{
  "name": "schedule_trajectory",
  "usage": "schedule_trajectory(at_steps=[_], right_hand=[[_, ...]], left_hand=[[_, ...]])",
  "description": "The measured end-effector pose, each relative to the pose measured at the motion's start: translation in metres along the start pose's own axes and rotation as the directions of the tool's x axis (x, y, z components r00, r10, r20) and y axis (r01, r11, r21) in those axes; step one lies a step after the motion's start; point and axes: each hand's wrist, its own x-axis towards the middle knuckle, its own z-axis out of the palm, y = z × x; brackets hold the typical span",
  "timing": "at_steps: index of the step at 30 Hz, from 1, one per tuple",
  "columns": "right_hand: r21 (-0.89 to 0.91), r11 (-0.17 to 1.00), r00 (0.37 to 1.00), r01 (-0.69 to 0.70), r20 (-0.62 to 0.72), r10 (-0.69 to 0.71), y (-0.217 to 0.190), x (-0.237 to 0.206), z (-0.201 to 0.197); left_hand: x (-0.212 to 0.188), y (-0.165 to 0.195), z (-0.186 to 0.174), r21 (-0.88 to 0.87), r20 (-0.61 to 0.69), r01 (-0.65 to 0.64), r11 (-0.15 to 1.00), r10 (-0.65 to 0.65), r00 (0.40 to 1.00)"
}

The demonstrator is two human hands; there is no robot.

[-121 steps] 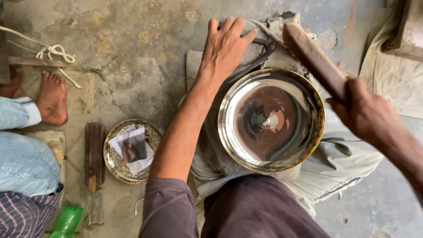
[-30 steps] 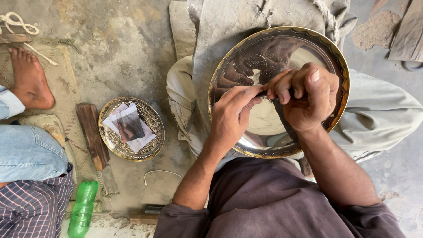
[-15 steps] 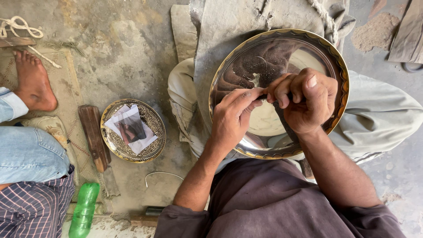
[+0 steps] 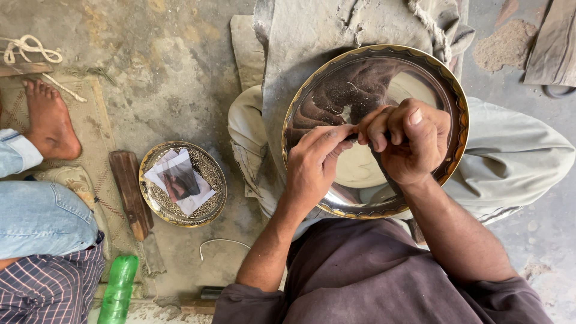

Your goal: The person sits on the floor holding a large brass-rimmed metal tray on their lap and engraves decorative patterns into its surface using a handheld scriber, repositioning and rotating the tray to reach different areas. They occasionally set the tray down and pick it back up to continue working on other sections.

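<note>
A large shiny round metal plate (image 4: 360, 75) with a gold patterned rim rests on my lap over a grey cloth (image 4: 312, 36). Both hands meet above its middle. My right hand (image 4: 411, 141) is closed in a fist around a thin dark tool (image 4: 351, 137) that points left. The fingers of my left hand (image 4: 315, 162) pinch the tip of that tool just above the plate's surface. Most of the tool is hidden inside my right fist.
On the concrete floor to the left lie a small engraved plate (image 4: 155, 207) with a paper (image 4: 180, 180) on it, a wooden block (image 4: 129, 192) and a green bottle (image 4: 117, 291). Another person's bare foot (image 4: 51, 120) and jeans-clad leg (image 4: 42, 219) are at far left. A plank (image 4: 552, 42) lies top right.
Four seconds ago my right hand held a wooden mallet beside the plate and my left hand reached past it. Now both hands grip a thin tool over the plate, nearly still for the last second.
</note>
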Motion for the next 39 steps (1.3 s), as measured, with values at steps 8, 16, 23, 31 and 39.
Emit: schedule_trajectory(at_steps=[8, 16, 23, 31, 39], right_hand=[[-0.154, 0.986, 0.98, 0.068, 0.193, -0.038, -0.019, 0.004, 0.009], [-0.468, 0.872, 0.956, 0.141, 0.292, 0.002, -0.033, -0.005, 0.008], [-0.482, 0.852, 0.918, 0.203, 0.397, 0.006, -0.005, -0.007, 0.003], [-0.627, 0.742, 0.897, 0.239, 0.436, 0.079, 0.003, -0.002, 0.017], [-0.691, 0.668, 0.868, 0.275, 0.477, 0.136, 0.015, -0.005, 0.027]], left_hand=[[-0.005, 0.008, -0.002, -0.022, 0.016, 0.02, 1.0, -0.02, 1.0], [-0.027, 0.029, -0.009, 0.109, 0.087, 0.044, 0.993, -0.053, 0.995], [-0.034, 0.031, -0.013, 0.124, 0.224, 0.059, 0.991, -0.086, 0.971], [-0.049, 0.023, -0.041, 0.137, 0.231, 0.094, 0.986, -0.124, 0.965], [-0.062, 0.007, -0.04, 0.239, 0.282, 0.061, 0.969, -0.13, 0.95]])
